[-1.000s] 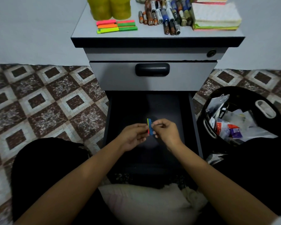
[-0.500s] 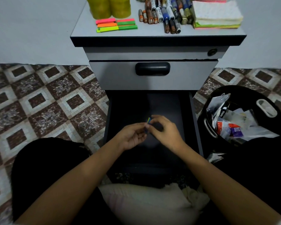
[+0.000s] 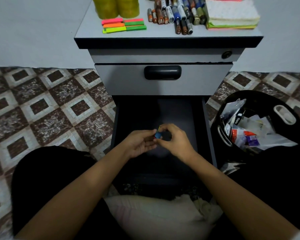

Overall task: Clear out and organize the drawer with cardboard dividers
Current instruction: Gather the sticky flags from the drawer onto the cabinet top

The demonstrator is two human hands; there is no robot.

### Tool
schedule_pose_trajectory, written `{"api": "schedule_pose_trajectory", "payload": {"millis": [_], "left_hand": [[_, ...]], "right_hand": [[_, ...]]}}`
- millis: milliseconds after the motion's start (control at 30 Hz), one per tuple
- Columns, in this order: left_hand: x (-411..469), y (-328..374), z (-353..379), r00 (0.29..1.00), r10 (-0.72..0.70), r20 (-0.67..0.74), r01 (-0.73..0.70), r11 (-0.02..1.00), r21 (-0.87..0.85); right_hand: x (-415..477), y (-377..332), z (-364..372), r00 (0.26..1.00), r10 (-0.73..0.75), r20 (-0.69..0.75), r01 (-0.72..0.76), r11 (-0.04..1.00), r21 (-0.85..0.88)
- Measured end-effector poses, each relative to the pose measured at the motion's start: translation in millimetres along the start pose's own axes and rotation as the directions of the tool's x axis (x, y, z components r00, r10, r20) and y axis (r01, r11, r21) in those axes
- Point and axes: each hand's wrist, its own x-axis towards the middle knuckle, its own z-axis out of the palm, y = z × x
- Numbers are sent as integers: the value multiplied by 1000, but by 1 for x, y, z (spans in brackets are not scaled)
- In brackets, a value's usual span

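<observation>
Both hands, left hand (image 3: pixel 140 144) and right hand (image 3: pixel 173 141), share a narrow fingertip grip on a small blue item (image 3: pixel 158 135) above the open dark drawer (image 3: pixel 184 122), while batteries (image 3: pixel 173 14) and neon strips (image 3: pixel 123 25) lie on the cabinet's surface (image 3: pixel 215 34) and a black bin (image 3: pixel 260 125) stands just right of the drawer.

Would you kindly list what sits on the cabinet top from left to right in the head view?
Yellow tape rolls → neon sticky flags → batteries → stack of notepads.
</observation>
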Motion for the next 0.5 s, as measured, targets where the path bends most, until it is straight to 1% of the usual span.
{"api": "schedule_pose_trajectory", "payload": {"millis": [133,267,367,433,500], "left_hand": [[-1,5,-3,999,19,-30,-15,994,108],[-4,14,-5,998,54,-37,-39,942,334],[-10,24,-7,998,63,-16,-47,874,483],[-16,33,-7,999,31,20,-37,845,534],[-24,45,-7,998,7,58,-38,827,561]], "right_hand": [[0,0,-2,998,-60,20,60,998,-24],[2,-1,-8,983,-155,94,167,977,-130],[5,-6,-15,954,-228,192,260,952,-161],[7,-11,-19,935,-259,242,305,936,-175],[12,-18,-25,931,-273,242,318,933,-169]]}}
